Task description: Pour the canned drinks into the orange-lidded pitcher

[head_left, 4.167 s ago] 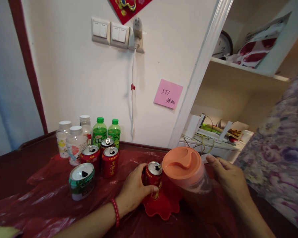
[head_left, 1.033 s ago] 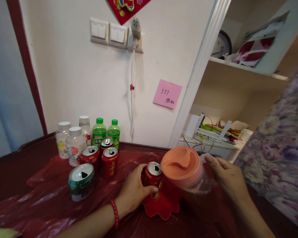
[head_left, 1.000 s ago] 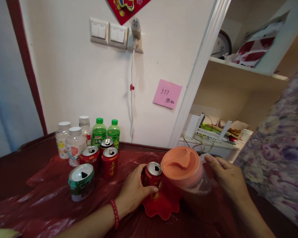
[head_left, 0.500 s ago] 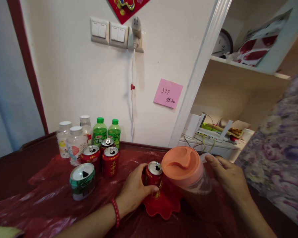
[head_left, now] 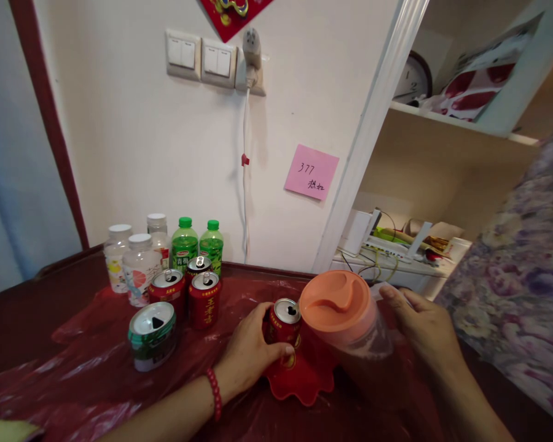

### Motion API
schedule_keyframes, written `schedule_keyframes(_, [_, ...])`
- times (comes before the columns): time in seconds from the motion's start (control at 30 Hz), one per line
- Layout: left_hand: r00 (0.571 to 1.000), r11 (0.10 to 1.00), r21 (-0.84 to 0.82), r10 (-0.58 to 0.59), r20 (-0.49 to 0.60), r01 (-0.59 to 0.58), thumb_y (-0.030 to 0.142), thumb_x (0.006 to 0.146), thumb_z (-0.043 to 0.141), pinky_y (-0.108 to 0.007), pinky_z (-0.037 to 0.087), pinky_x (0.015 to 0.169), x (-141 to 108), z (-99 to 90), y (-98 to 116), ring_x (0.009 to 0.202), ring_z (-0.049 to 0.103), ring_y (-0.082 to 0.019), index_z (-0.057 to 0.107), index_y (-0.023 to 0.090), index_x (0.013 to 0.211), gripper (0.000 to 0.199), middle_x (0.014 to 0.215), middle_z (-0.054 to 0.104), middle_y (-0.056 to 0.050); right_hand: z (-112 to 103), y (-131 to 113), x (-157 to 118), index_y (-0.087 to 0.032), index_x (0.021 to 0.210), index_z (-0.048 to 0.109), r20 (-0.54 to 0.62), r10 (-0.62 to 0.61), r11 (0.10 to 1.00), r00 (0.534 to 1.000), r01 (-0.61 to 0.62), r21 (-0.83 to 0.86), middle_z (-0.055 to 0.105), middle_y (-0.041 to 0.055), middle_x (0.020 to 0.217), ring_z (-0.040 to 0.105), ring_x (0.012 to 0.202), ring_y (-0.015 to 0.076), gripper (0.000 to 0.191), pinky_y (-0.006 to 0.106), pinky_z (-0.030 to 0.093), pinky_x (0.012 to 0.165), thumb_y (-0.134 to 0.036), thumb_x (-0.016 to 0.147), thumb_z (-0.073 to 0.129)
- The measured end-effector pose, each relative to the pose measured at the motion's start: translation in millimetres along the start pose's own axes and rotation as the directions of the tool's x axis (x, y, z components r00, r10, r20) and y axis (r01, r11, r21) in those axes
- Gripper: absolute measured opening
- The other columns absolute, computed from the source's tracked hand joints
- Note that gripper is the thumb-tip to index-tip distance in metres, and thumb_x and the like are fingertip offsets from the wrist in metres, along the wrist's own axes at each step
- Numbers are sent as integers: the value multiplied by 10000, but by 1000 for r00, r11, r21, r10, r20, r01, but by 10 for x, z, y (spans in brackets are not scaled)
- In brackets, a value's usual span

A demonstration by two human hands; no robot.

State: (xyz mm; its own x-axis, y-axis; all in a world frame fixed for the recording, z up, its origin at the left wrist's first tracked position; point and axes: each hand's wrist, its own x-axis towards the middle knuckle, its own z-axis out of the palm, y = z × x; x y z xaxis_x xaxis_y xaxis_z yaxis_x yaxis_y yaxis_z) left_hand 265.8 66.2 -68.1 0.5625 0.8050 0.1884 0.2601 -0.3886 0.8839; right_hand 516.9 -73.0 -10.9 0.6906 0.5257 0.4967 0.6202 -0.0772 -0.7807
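While gripped — ribbed can point(head_left: 284, 321), smooth-lidded pitcher point(head_left: 345, 316).

One camera on my head looks forward and down, close over the table point(head_left: 27, 319); the wall point(head_left: 133, 153) faces me, near.

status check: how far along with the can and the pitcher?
Done: the red can is open and stands on the red scalloped dish. In hand: the left hand grips that can while the right hand holds the orange-lidded pitcher, tilted toward it; no stream is visible. Left: three more open red cans and a green can stand untouched; their contents cannot be seen.
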Motion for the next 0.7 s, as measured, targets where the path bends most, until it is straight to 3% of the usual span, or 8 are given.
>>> schedule_keyframes(0.53, [1000,1000,1,0,0,0,192,607,836,-414,454,1026,5,8,-11,1163,622,-304,614,219,1180,616,1261,694,-83,-8,-59,-11,-189,671,617,36,91,995,995,-92,34,444,-35,585,382,580,136,530,263,289,519,-709,756,673])
schedule_keyframes(0.7, [1000,1000,4,-4,-2,4,196,600,839,-418,447,1031,4,8,-7,1167,617,-305,612,211,1194,636,1266,690,-86,8,-54,-15,-183,710,662,20,85,995,996,-86,47,533,-14,605,436,566,149,533,266,325,501,-713,755,667])
